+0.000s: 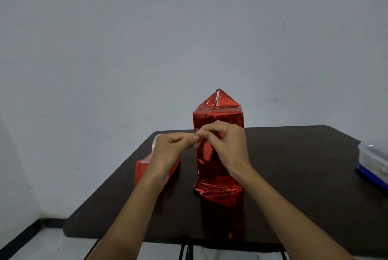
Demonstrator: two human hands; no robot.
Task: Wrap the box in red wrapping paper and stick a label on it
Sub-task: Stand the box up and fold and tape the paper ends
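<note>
Both forearms reach in from the bottom edge, and the left hand [170, 148] and right hand [226, 144] meet in front of the box [218, 175]. Each hand has its fingers curled and pinches one end of a small pale strip [197, 132] between thumb and fingertips. I cannot tell whether it is tape or a label being peeled. The box stands upright on end near the middle of the worktop [294, 175], already sheathed in red wrapping paper [210, 121]. Standing it this way probably keeps its front face and top within reach. Its triangular top flap [218, 101] points upward, apparently not yet folded down. Just left of the box lies what seems to be a red tape dispenser [142, 172], close at hand. A clear container [373, 158] sits at the far right edge.
</note>
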